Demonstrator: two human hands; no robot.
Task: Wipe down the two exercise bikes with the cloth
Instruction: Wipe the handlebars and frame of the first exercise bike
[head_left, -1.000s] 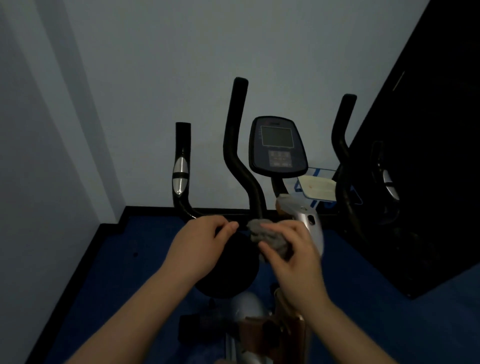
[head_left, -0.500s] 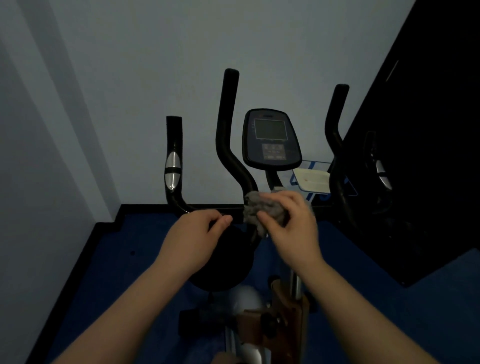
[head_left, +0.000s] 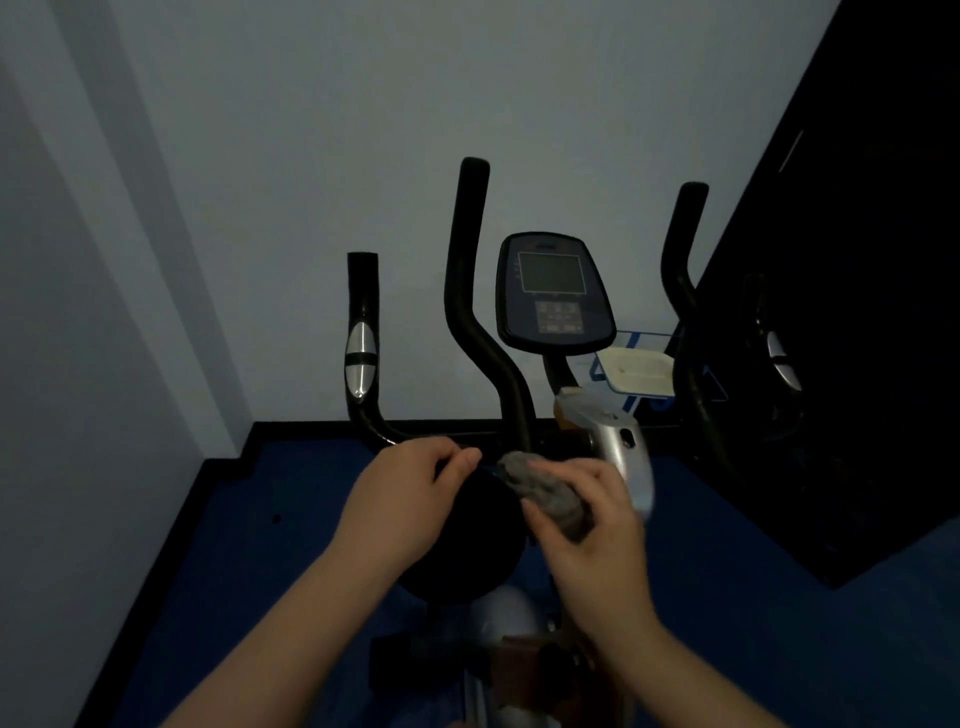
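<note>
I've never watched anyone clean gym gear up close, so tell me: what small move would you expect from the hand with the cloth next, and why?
Probably a short rub along the black handlebar at its base. The right hand grips the bunched grey cloth just below that bar, while the left hand steadies the crossbar beside it. The console above looks untouched, so it may come later.
</note>
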